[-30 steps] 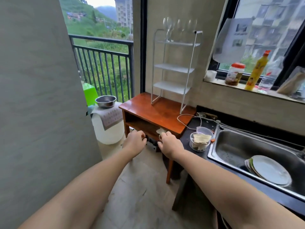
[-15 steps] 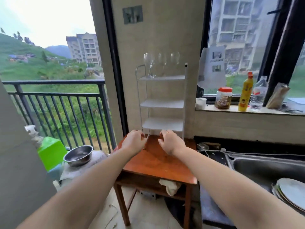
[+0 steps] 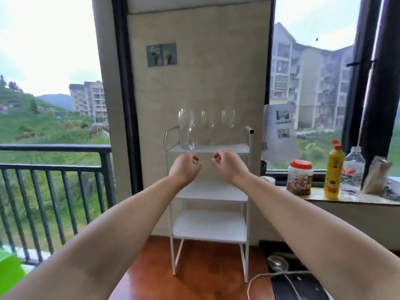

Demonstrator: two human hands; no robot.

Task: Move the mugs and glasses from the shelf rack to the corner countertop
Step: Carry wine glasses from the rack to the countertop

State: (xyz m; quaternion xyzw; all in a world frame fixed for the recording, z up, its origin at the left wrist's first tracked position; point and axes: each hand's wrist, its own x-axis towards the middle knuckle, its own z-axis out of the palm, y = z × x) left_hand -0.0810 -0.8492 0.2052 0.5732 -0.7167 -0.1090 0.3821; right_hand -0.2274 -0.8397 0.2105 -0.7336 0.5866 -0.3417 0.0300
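Observation:
A white three-tier shelf rack stands on a reddish wooden table against the wall. On its top shelf stand clear stemmed glasses: one at the left, one in the middle, one at the right. Their outlines are faint against the wall. My left hand and my right hand are raised side by side just below the front edge of the top shelf. Both hands have loosely curled fingers and hold nothing. Neither hand touches a glass. The two lower shelves show nothing on them.
The window sill on the right carries a red-lidded jar, a yellow bottle, a water bottle and a bag. A black balcony railing runs on the left. Twine lies over the dark countertop at bottom right.
The view has tilted upward and come closer to the rack. Both hands have risen from the table top to just under the top shelf, still holding nothing.

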